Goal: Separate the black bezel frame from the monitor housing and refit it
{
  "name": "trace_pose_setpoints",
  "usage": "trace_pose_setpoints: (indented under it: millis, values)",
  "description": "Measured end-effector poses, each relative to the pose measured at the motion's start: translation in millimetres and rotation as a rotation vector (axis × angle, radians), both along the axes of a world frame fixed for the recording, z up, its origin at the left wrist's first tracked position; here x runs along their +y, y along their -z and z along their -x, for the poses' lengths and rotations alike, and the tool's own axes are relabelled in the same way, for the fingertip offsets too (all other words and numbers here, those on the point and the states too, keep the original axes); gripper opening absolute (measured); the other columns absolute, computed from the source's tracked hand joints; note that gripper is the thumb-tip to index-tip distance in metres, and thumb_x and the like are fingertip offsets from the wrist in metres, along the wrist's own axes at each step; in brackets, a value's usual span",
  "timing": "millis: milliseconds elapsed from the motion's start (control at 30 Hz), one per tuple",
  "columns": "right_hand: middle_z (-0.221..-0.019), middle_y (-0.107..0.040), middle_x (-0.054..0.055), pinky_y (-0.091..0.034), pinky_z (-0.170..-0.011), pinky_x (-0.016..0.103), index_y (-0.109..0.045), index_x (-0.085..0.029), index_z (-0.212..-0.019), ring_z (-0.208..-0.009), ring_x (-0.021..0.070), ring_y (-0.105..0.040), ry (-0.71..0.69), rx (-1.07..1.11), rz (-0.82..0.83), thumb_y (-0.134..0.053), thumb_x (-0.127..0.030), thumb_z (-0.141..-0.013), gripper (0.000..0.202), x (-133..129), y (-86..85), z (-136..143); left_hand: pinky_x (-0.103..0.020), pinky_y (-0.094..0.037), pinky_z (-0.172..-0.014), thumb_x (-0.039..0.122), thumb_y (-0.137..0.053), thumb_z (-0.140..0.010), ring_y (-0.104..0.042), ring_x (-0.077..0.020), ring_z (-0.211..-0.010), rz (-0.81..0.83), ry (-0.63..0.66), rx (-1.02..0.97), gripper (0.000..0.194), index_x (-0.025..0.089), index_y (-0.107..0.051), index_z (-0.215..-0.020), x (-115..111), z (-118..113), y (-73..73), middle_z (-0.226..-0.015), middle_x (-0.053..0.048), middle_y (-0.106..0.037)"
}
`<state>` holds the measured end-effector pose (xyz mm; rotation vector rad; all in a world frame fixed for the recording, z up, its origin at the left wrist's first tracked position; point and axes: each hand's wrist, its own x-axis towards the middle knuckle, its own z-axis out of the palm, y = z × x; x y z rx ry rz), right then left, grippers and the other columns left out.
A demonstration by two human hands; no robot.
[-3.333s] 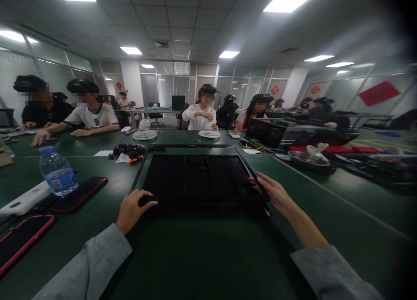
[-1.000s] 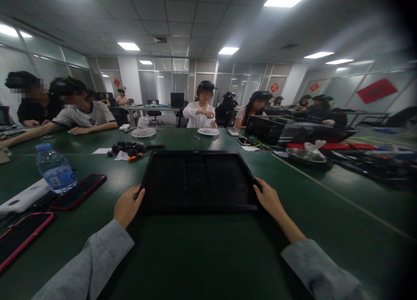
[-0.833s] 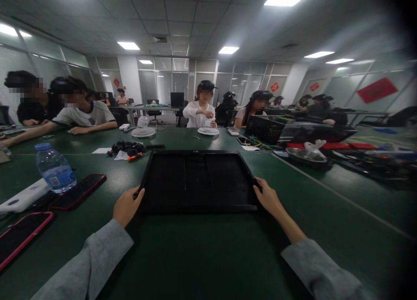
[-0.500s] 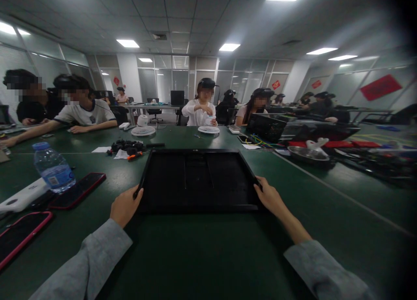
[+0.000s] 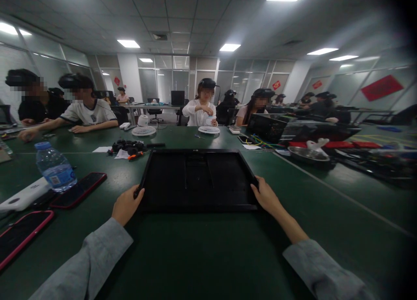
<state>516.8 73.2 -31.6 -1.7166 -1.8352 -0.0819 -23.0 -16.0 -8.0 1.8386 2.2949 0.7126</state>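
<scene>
A black rectangular monitor casing (image 5: 169,176) with raised edges lies in front of me over the green table (image 5: 202,256). Its open inner side faces up, and two thin ridges run down its middle. My left hand (image 5: 126,205) grips the left rim near the front corner, thumb on top. On the opposite side my right hand (image 5: 266,196) holds the right rim, with its thumb over the edge. The fingers under both rims are mostly hidden.
At left are a water bottle (image 5: 55,169), a white device (image 5: 24,196) and two phones. A dark cable bundle (image 5: 128,147) lies beyond the casing. White fans (image 5: 143,130) stand farther back. A metal bowl (image 5: 308,154) is at right. Several people sit around.
My right thumb has shifted slightly inward over the rim. The casing stays nearly in place. A person at far left has drawn an outstretched arm back a little.
</scene>
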Motion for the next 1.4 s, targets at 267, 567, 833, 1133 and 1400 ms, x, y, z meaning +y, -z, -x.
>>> trace_pose_setpoints:
  millis: [267,567,833,1133,1400]
  values:
    - [-0.116,-0.065,0.021,-0.048,-0.091,0.045,-0.052,-0.007,-0.13,-0.104,0.0308,-0.061,0.064,-0.131,-0.073,-0.034,-0.03,-0.097,0.044,-9.3,-9.4,9.4,-0.042,-0.051,-0.085,0.052,-0.031,-0.098,-0.067,-0.0308,-0.105,0.013,-0.035,0.053,0.054,0.02,-0.06,-0.131,-2.7,-8.0,-3.1,-0.119,-0.011,-0.07]
    - [-0.115,-0.063,0.018,-0.046,-0.088,0.045,-0.058,-0.009,-0.122,-0.107,0.0309,-0.055,0.164,-0.137,-0.337,-0.037,-0.031,-0.097,0.04,-16.9,-29.6,25.7,-0.048,-0.041,-0.099,0.048,-0.037,-0.098,-0.053,-0.031,-0.124,-0.403,0.041,0.304,0.055,0.017,-0.047,-0.142,-10.5,-23.2,-3.0,-0.138,-0.015,-0.057]
    - [-0.128,-0.055,0.017,-0.043,-0.094,0.047,-0.046,-0.016,-0.137,-0.119,0.0301,-0.049,-0.052,-0.185,-0.332,-0.036,-0.04,-0.099,0.046,-28.7,-28.1,71.9,-0.052,-0.034,-0.107,0.056,-0.044,-0.096,-0.046,-0.0301,-0.131,-0.386,0.357,0.364,0.064,0.022,-0.039,-0.149,-19.0,-49.5,-2.2,-0.147,-0.012,-0.05]
    - [-0.123,-0.058,0.017,-0.045,-0.091,0.049,-0.052,-0.016,-0.132,-0.117,0.0318,-0.05,-0.07,-0.224,-0.275,-0.035,-0.037,-0.099,0.043,-26.6,-21.1,74.8,-0.053,-0.036,-0.106,0.058,-0.046,-0.094,-0.045,-0.0305,-0.131,-0.336,0.383,0.333,0.059,0.025,-0.049,-0.143,-17.8,-49.9,-1.8,-0.144,-0.009,-0.052]
    - [-0.11,-0.065,0.015,-0.046,-0.092,0.046,-0.061,-0.016,-0.118,-0.104,0.0278,-0.057,-0.041,-0.028,-0.383,-0.038,-0.03,-0.096,0.035,-17.7,-27.5,51.7,-0.047,-0.042,-0.095,0.05,-0.05,-0.095,-0.055,-0.0272,-0.117,-0.436,0.318,0.181,0.036,0.028,-0.066,-0.118,-15.0,-36.3,-8.1,-0.123,-0.005,-0.067]
